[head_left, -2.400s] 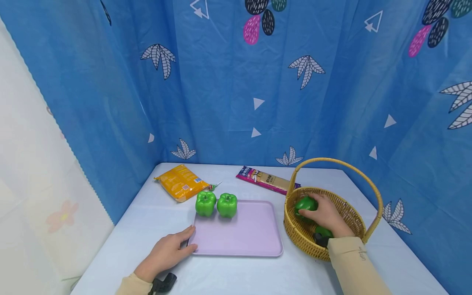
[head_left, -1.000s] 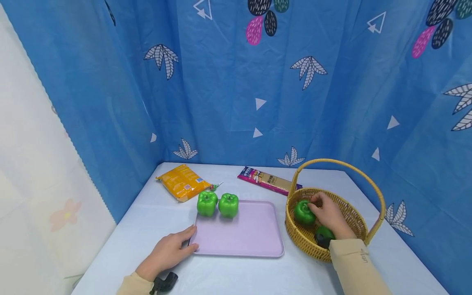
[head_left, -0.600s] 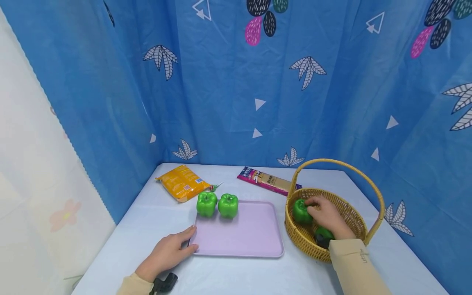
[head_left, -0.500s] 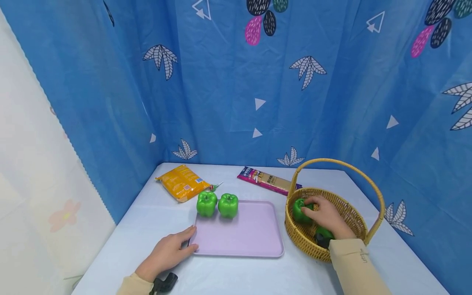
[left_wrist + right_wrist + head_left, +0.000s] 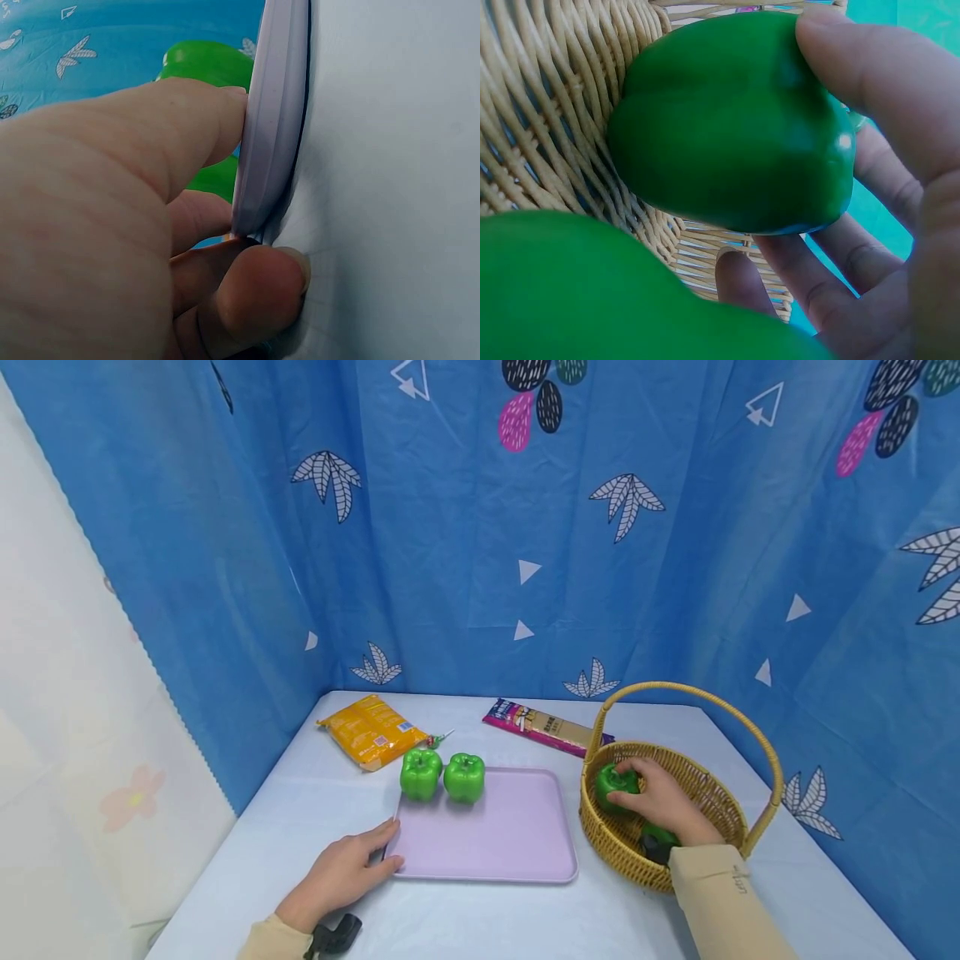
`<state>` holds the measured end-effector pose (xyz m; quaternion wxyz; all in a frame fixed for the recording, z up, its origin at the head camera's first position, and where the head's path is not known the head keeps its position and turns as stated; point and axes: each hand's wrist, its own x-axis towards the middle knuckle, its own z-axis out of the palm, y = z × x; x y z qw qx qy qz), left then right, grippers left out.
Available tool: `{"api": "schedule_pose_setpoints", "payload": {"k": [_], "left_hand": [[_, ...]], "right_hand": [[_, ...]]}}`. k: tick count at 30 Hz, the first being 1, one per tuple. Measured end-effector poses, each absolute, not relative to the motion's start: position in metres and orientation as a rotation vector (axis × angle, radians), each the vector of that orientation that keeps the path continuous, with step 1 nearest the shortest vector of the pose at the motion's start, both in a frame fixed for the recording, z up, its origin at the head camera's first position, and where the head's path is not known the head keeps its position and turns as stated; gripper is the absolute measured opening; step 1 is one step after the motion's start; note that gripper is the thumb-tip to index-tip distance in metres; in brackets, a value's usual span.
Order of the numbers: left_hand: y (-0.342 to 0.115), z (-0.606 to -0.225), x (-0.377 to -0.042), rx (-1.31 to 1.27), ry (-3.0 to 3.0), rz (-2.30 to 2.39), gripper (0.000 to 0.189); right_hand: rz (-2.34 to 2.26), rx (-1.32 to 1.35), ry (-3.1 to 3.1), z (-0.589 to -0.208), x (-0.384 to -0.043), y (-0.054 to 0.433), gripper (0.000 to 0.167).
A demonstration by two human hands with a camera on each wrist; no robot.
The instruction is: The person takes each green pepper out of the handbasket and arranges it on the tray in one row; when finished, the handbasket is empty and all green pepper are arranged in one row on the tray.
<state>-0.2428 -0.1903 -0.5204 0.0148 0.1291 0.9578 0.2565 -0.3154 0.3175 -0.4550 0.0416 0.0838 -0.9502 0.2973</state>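
Note:
My right hand (image 5: 660, 795) reaches into a wicker basket (image 5: 626, 866) and grips a green bell pepper (image 5: 613, 788). In the right wrist view, the thumb lies on this bell pepper (image 5: 727, 127) and the other fingers curl behind and below it. A second bell pepper (image 5: 562, 285) sits nearer my wrist in the basket, partly hidden by the hand in the head view. At the left edge of a lilac tray (image 5: 487, 843), my left hand (image 5: 341, 870) rests with thumb and fingers touching the rim. Two bright green bell peppers (image 5: 421, 774) (image 5: 464, 778) stand at the tray's far left corner.
An orange packet (image 5: 371, 731) lies at the back left, with a small lollipop (image 5: 435, 741) beside it. Behind the tray lies a long pink-and-gold packet (image 5: 543, 727), its right end behind the basket. The basket's tall handle (image 5: 693, 693) arches above it. Blue curtains surround the table.
In the basket, the right hand has moved from pinching near the bell pepper's stem to spreading thumb and fingers around it. The pepper has shifted slightly. The left hand and tray look unchanged.

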Motion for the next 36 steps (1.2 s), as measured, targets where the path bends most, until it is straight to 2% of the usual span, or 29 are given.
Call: {"api": "schedule_pose_setpoints", "payload": {"k": [22, 29, 36], "left_hand": [[-0.191, -0.517, -0.242, 0.399, 2.959, 0.814, 0.074], [-0.191, -0.516, -0.244, 0.368, 2.956, 0.825, 0.073], [-0.189, -0.516, -0.241, 0.356, 2.944, 0.818, 0.074]], "right_hand": [[0.896, 0.263, -2.847, -0.449, -0.316, 0.319, 0.048], [0.881, 0.274, -2.838, -0.429, -0.313, 0.316, 0.054], [0.886, 0.278, -2.826, -0.391, -0.290, 0.303, 0.060]]}}
